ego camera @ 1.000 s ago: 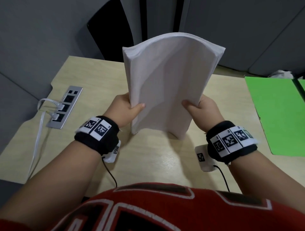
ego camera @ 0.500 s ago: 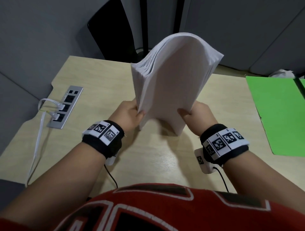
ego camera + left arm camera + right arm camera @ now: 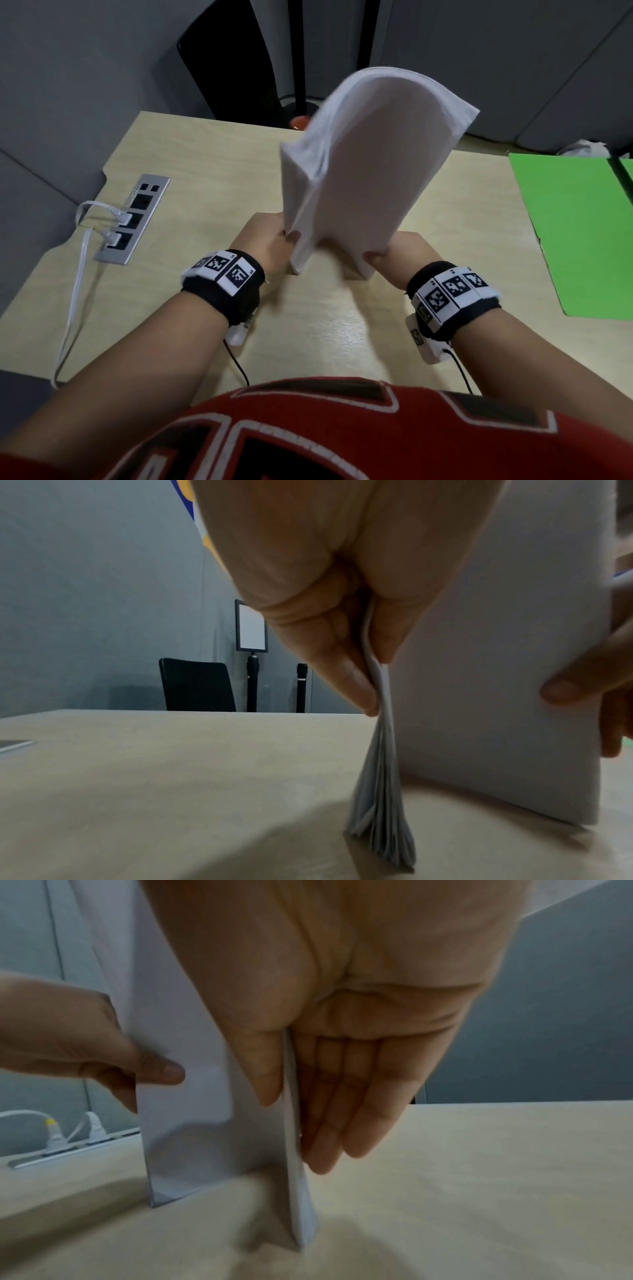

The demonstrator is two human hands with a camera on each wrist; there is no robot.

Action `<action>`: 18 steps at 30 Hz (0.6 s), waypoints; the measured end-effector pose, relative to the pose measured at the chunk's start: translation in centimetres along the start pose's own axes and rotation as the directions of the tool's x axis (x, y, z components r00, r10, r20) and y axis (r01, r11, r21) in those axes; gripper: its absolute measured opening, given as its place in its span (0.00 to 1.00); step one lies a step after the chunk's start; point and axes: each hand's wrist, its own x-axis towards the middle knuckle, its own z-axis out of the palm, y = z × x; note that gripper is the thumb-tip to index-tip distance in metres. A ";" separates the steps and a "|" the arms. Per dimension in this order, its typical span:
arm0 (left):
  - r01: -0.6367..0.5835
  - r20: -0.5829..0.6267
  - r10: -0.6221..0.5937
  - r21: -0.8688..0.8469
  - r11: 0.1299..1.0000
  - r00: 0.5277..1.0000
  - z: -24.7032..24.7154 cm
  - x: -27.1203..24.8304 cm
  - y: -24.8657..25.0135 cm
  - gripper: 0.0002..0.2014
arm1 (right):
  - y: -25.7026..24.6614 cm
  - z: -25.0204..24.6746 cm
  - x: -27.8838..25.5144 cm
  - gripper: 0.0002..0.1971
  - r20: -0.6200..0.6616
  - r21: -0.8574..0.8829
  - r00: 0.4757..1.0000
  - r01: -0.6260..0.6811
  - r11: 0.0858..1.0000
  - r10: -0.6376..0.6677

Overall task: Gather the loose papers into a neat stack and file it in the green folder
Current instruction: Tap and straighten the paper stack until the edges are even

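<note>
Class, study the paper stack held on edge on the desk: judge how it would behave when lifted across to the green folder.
Probably floppy: the paper stack bows over at its top though both hands pinch it low. Likely to splay: the sheets fan apart below the left hand. Possibly slippery: the right hand grips with flat fingers, so loose sheets might slide out.

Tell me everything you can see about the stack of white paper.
The paper stack is thick, plain white, many blank sheets. It stands on its bottom edge on the wooden table, and its top bends over away from the person. The left hand and the right hand pinch its lower sides. Its lower left corner fans apart, not yet squared.
</note>
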 end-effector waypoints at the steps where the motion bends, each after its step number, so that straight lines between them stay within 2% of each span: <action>1: -0.003 -0.002 0.003 0.009 1.000 1.000 0.0 0.0 0.1 0.09 | 0.0 0.3 0.0 0.18 0.026 0.003 1.000 -0.007 1.000 0.007; 4: -0.011 -0.027 0.011 -0.004 1.000 1.000 0.0 -0.1 0.1 0.11 | -0.1 0.6 0.0 0.19 0.049 0.066 0.998 -0.052 0.996 0.049; 7: 0.020 -0.028 -0.020 -0.023 1.000 0.999 0.1 0.0 -0.1 0.09 | -0.2 1.0 0.2 0.22 0.063 0.051 0.996 -0.060 0.997 0.057; 10: 0.035 -0.027 -0.036 -0.017 0.999 0.999 0.0 -0.1 0.1 0.16 | 0.1 1.7 0.3 0.21 0.100 0.024 0.992 -0.085 0.996 0.082; 15: 0.035 -0.007 -0.035 -0.010 0.999 0.999 -0.3 -0.5 0.4 0.14 | 0.3 2.1 0.9 0.17 0.160 0.053 0.983 -0.095 0.994 0.085; 18: -0.006 -0.003 0.006 -0.025 1.000 1.000 -0.5 -0.3 0.3 0.04 | 0.2 1.1 0.1 0.20 0.144 0.066 0.986 -0.091 0.994 0.081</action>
